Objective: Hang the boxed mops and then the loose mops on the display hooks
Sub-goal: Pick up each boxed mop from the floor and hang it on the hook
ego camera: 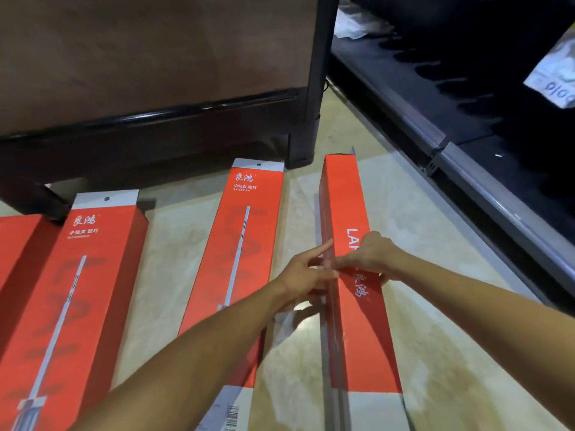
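Several long red mop boxes lie on the floor. The rightmost box (pixel 348 200) is tipped up on its long edge, its narrow side facing up. My right hand (pixel 368 256) grips it over the top edge, fingers curled down the far side. My left hand (pixel 306 275) holds the box's near face, index finger pointing along it and the other fingers curled under. A flat box (pixel 245 231) lies just to the left, and another (pixel 77 275) further left, each with a grey hang tab at its far end. A part of one more box (pixel 15 241) shows at the left edge.
A dark brown display unit (pixel 155 88) with a black base stands behind the boxes. To the right runs a dark shelf (pixel 466 157) with a grey front rail, holding a pale package (pixel 553 82). The floor (pixel 435 306) is beige tile.
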